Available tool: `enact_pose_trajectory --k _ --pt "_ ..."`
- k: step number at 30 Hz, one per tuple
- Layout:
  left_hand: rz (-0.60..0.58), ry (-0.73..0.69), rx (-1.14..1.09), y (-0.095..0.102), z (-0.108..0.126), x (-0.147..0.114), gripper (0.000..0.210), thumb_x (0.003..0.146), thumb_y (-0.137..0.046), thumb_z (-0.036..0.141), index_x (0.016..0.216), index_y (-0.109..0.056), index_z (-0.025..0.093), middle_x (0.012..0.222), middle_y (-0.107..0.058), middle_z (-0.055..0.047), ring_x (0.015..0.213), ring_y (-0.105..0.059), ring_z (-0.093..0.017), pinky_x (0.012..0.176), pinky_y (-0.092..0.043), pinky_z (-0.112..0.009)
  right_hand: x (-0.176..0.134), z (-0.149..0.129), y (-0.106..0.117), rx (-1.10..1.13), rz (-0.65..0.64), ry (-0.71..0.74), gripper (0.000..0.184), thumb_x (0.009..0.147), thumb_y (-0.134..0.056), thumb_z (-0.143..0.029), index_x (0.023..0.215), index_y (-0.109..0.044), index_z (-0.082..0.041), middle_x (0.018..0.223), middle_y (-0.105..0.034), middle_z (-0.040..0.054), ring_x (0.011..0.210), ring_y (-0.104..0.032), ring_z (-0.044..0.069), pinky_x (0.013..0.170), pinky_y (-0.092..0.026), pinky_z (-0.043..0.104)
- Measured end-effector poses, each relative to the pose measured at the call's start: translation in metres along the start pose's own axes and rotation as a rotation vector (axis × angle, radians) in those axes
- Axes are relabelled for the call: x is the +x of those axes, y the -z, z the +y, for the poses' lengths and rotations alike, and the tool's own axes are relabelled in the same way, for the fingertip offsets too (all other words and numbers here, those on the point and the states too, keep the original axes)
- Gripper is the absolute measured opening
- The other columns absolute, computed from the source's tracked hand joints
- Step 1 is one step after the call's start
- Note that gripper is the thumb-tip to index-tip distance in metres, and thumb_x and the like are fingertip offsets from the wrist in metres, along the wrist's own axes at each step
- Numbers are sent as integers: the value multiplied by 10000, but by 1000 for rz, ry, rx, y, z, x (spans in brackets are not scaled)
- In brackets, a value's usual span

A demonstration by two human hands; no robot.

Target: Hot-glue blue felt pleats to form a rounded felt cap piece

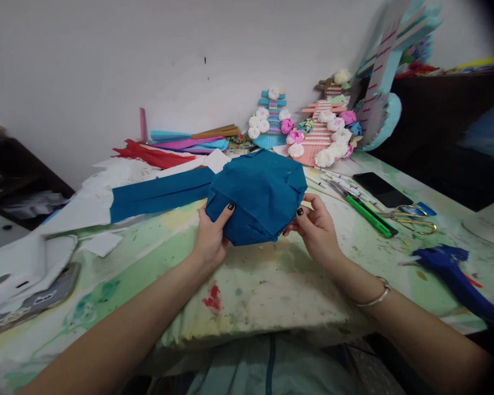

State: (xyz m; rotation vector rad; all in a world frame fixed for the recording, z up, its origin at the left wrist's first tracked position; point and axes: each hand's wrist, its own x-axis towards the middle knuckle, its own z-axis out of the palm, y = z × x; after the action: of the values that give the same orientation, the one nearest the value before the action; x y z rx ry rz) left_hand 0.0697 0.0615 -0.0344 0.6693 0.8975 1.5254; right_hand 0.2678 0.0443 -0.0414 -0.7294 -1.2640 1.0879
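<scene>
Both hands hold a many-sided flat piece wrapped in dark blue crepe paper [259,192] above the table's front half. My left hand [212,236] grips its lower left edge, thumb on top and fingers hidden underneath. At the lower right edge, my right hand [315,225] pinches the wrapping between thumb and fingers. Folds and overlapping paper edges show on the upper face. What lies inside the wrapping is hidden. A strip of the same blue crepe paper [160,193] lies on the table to the left, its right end reaching behind the wrapped piece.
To the right lie a green utility knife [370,215], gold-handled scissors [415,219], a black phone [382,189] and a blue glue gun [456,274]. White board pieces [20,269] are at left. Flower-decorated guitar shapes [319,131] and crepe paper rolls [193,137] stand or lie along the wall.
</scene>
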Motion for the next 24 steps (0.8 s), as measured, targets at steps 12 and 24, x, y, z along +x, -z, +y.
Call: enact_pose_trajectory --k 12,24 --pt "-22 39 -34 3 2 5 693 704 -806 260 1307 -466 309 1317 -591 -67 1102 -630 -234 938 -551 -386 -4 0 1 94 -147 -26 357 834 -650 -453 1080 -490 -249 798 -674 -4 702 -680 169 640 -561 305" --pt "-93 136 -52 3 -9 2 708 751 -764 274 1377 -433 290 1314 -595 -86 1096 -638 -251 945 -548 -409 -10 2 -12 -72 -159 0 234 743 -753 -321 837 -595 -176 750 -726 45 579 -655 134 547 -559 260"
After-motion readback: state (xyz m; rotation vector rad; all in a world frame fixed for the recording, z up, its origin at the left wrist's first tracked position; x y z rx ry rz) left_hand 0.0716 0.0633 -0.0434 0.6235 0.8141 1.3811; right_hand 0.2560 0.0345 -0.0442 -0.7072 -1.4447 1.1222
